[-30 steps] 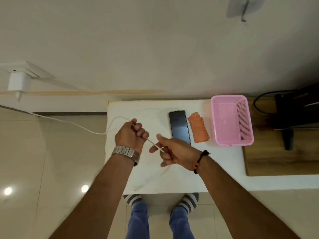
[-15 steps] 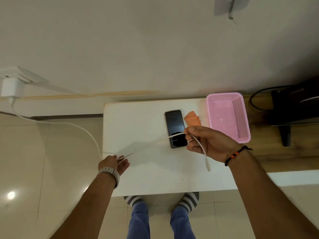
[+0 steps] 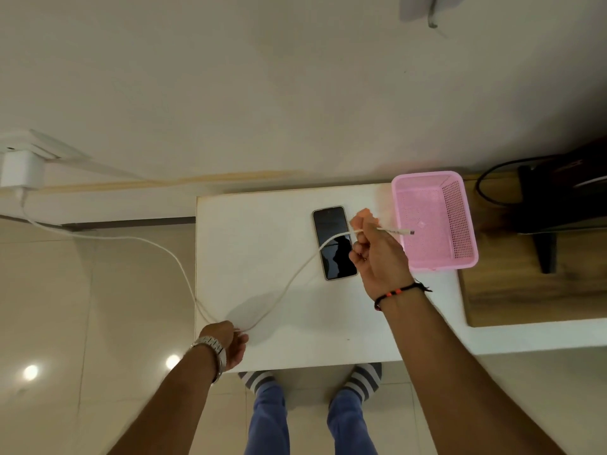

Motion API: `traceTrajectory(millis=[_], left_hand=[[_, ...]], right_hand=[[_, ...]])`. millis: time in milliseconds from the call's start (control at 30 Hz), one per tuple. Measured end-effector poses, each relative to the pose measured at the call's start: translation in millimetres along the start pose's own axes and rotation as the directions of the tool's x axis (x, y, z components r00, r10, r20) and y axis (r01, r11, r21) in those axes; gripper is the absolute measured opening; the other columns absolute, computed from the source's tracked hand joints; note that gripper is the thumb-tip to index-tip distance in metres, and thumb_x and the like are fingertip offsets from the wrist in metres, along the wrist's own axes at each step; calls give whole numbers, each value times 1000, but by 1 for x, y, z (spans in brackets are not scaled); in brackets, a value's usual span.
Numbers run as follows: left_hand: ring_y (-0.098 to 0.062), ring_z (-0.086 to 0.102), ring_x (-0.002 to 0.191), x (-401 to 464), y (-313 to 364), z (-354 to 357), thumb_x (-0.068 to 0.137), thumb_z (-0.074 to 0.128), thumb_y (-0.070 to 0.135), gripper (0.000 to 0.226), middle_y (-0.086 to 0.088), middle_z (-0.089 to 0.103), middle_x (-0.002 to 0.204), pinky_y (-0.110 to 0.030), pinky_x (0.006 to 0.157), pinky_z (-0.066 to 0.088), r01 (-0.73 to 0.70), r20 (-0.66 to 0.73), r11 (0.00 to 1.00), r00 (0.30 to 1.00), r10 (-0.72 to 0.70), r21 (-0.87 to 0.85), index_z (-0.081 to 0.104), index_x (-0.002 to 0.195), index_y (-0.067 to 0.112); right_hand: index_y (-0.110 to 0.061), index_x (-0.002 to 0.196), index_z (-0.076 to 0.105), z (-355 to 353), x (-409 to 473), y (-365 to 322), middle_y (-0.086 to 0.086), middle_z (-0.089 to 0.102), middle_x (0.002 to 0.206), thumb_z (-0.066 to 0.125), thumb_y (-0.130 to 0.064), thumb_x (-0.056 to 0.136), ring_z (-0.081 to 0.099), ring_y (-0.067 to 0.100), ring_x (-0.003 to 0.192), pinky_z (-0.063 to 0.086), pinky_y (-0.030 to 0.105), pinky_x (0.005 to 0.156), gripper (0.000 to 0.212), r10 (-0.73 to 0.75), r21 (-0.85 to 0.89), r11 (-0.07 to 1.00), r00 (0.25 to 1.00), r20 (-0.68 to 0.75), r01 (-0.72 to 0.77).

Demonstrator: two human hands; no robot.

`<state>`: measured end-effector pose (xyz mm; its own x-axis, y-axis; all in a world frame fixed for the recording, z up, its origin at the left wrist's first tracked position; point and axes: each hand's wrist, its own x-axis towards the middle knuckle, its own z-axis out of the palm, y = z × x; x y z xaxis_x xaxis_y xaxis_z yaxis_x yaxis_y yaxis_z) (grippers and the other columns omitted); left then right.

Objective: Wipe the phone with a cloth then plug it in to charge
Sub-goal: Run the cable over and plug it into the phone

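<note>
With the right hand [image 3: 377,257] gripping the cable [image 3: 289,284] near its plug and the left hand [image 3: 233,339] pinching its slack, a tug could drag the phone [image 3: 333,243] off the bench [image 3: 262,224].

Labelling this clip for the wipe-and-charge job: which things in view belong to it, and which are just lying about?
Job: phone, orange cloth, charging cable, wall charger, right hand, left hand.

Lying about: pink basket, black stand, wooden board.
</note>
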<state>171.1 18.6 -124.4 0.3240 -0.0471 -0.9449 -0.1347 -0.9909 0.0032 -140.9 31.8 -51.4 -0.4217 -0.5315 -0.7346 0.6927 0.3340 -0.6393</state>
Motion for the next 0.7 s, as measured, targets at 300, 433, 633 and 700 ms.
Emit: traceTrajectory(millis=[300, 433, 633, 700], left_hand=[[-21, 62, 62, -41, 58, 44, 97, 60, 43, 40, 2, 64, 61, -28, 58, 40, -626, 119, 280, 518, 847, 728, 61, 67, 16], [-22, 71, 81, -61, 85, 108, 99, 61, 20, 13, -11, 77, 95, -37, 72, 62, -810, 279, 528, 585, 762, 257, 72, 93, 17], [-27, 64, 90, -64, 102, 160, 99, 58, 14, 22, -12, 64, 95, -57, 94, 58, -769, 319, 565, 639, 700, 300, 63, 79, 21], [-26, 61, 86, -62, 101, 164, 98, 59, 11, 35, -12, 60, 91, -60, 90, 59, -729, 301, 617, 684, 664, 297, 50, 67, 27]], right_hand=[[-6, 103, 67, 4, 21, 21, 6, 57, 70, 41, -14, 104, 56, 19, 58, 57, 31, 62, 27, 29, -345, 936, 995, -99, -62], [5, 113, 64, 6, 32, 32, 13, 63, 102, 43, -10, 104, 59, 26, 92, 51, 38, 87, 27, -275, -694, 704, 959, -68, 152], [-21, 60, 32, 3, 50, 41, -1, 34, 59, 40, -19, 108, 34, 9, 54, 26, 20, 52, 48, -272, -828, 550, 961, -57, 107], [-20, 62, 34, 2, 55, 44, -2, 34, 60, 41, -19, 108, 34, 8, 56, 28, 19, 54, 46, -265, -809, 580, 961, -77, 95]])
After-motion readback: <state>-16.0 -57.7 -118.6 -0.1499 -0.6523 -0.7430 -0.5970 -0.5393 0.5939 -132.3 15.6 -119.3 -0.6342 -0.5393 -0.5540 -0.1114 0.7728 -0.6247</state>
